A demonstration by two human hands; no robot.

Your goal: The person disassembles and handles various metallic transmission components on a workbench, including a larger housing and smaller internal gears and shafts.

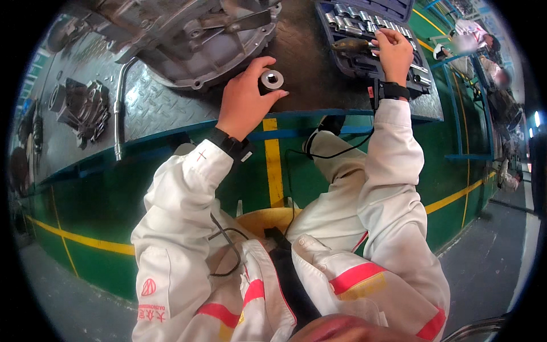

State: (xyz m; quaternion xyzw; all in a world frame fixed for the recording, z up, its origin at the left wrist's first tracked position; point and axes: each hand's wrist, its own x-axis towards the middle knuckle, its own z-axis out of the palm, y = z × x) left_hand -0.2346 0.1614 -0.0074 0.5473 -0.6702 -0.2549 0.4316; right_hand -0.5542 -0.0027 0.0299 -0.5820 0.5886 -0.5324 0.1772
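My left hand (pixel 248 94) is closed around a large dark socket (pixel 272 80), whose bright end with a square hole faces up. It is held over the near edge of the metal-topped bench (pixel 154 105). My right hand (pixel 394 54) is over an open blue tool case (pixel 364 67) at the right, thumb and fingertips drawn together in a pinch. Beside those fingertips lies a tool with a dark handle (pixel 350 45); whether they grip it or a smaller piece is hidden. Rows of shiny sockets (pixel 356 17) sit in the case behind it.
A big metal gearbox housing (pixel 211 43) stands at the back left of the bench. A long steel bar (pixel 118 108) and a smaller cast part (pixel 82 108) lie further left. Thin cables (pixel 336 154) hang by my legs. Other people (pixel 470 37) are at the far right.
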